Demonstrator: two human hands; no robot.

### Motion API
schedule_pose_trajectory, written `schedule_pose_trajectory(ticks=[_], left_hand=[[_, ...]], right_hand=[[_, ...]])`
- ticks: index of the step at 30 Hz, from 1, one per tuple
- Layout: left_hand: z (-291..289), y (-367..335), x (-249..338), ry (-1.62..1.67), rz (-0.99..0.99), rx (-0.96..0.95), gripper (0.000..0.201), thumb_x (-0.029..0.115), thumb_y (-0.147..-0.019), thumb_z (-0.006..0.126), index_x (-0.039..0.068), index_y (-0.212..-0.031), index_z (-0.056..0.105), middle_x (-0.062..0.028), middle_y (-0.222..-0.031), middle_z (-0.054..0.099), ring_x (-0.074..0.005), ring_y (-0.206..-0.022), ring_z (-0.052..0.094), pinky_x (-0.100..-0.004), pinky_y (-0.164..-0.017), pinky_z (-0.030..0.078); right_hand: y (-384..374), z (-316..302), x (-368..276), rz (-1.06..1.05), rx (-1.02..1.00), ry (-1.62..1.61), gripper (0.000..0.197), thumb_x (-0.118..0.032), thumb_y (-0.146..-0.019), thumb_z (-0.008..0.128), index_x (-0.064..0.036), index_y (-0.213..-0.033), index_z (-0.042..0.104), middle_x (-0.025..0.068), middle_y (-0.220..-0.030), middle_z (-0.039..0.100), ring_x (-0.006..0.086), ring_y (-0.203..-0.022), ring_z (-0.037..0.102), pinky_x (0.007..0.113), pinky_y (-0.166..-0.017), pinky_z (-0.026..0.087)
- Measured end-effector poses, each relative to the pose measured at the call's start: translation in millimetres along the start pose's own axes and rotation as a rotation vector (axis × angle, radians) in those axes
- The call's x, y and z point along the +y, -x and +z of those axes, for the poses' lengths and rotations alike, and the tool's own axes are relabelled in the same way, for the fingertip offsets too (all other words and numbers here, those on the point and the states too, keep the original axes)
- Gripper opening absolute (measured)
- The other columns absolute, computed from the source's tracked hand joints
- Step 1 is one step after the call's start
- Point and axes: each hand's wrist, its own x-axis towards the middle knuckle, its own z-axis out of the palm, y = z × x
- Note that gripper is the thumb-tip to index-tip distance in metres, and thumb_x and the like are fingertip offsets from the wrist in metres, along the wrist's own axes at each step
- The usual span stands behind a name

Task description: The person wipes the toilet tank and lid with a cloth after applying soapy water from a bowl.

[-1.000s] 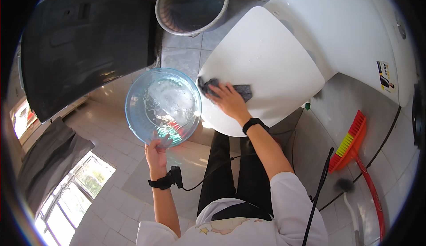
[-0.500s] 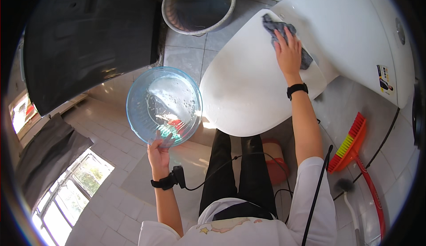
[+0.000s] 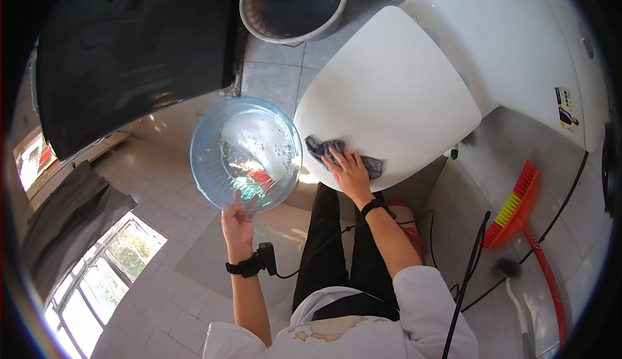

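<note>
A white toilet lid [image 3: 395, 87] lies closed in the middle. On its near left part, close to the rounded front edge, my right hand [image 3: 350, 176] presses a crumpled dark grey cloth [image 3: 372, 166], fingers spread over it. To the left, my left hand [image 3: 238, 231] grips the near rim of a clear blue plastic basin [image 3: 199, 168], with fingers partly seen through its wall. The basin holds sudsy water; a red and a green patch show in it, too blurred by glare to name.
A bucket of murky water [image 3: 291, 9] stands at the back, beside a dark panel [image 3: 129, 67]. The toilet tank [image 3: 518, 41] rises at the far right. Below it are an orange broom [image 3: 515, 213] and a round-headed toilet brush [image 3: 507, 267]. A black cable crosses near my legs.
My right hand has slid the grey cloth from the lid's far end by the tank to its near left edge. The basin in my left hand has shifted slightly right in view.
</note>
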Motion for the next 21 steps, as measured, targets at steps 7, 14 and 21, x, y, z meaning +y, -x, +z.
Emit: schedule_pose_trajectory(ticks=[7,14,21], left_hand=[[5,5,-2,-0.009,-0.022,-0.033,0.034,-0.002,-0.073,0.046,-0.001,-0.106,0.039,-0.0151,-0.118,0.048,-0.0444,-0.098,0.053,-0.0490,-0.080,0.049],[13,2,0,-0.048,-0.033,-0.070,0.038,-0.003,-0.073,0.045,-0.001,-0.108,0.033,-0.0155,-0.121,0.045,-0.0469,-0.101,0.051,-0.0507,-0.081,0.049],[6,-7,-11,0.018,-0.061,-0.150,0.040,-0.003,-0.072,0.046,-0.001,-0.108,0.030,-0.0169,-0.122,0.043,-0.0488,-0.101,0.050,-0.0510,-0.081,0.049]], right_hand=[[9,-7,23,-0.009,0.043,-0.015,0.046,-0.022,-0.081,0.057,-0.0290,-0.124,0.046,-0.0031,-0.133,0.038,0.0233,-0.115,0.043,0.042,-0.097,0.034],[-10,-91,162,0.338,0.426,0.266,0.040,-0.019,-0.081,0.057,-0.0219,-0.121,0.051,0.0056,-0.131,0.039,0.0340,-0.113,0.042,0.050,-0.096,0.031],[-36,-112,183,0.502,0.570,0.290,0.040,-0.017,-0.082,0.054,-0.0206,-0.121,0.049,0.0072,-0.132,0.037,0.0373,-0.115,0.038,0.052,-0.097,0.030]])
